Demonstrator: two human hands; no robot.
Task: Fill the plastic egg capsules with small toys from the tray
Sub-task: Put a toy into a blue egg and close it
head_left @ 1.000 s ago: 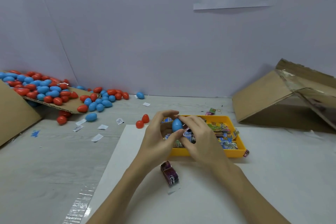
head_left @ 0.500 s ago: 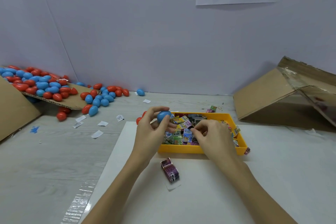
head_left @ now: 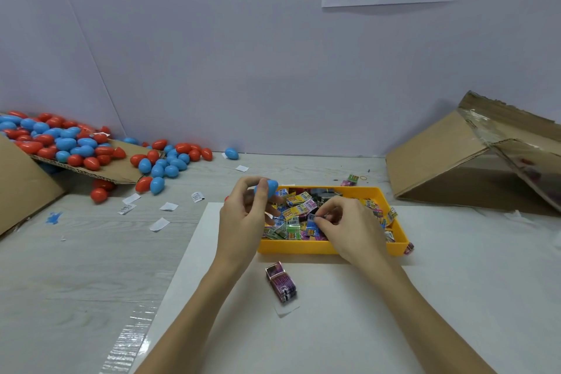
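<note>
Toys in bright printed wrappers crowd the yellow tray (head_left: 321, 247) at the middle of the table. The left hand (head_left: 243, 215) pinches a blue egg capsule (head_left: 268, 188) between thumb and fingers above the tray's far left corner. The right hand (head_left: 349, 226) reaches into the tray, fingertips closed on a small toy (head_left: 312, 217). Far left, a cardboard flap (head_left: 118, 168) carries a spill of red and blue eggs (head_left: 69, 144); a purple packet (head_left: 280, 282) lies just near of the tray.
</note>
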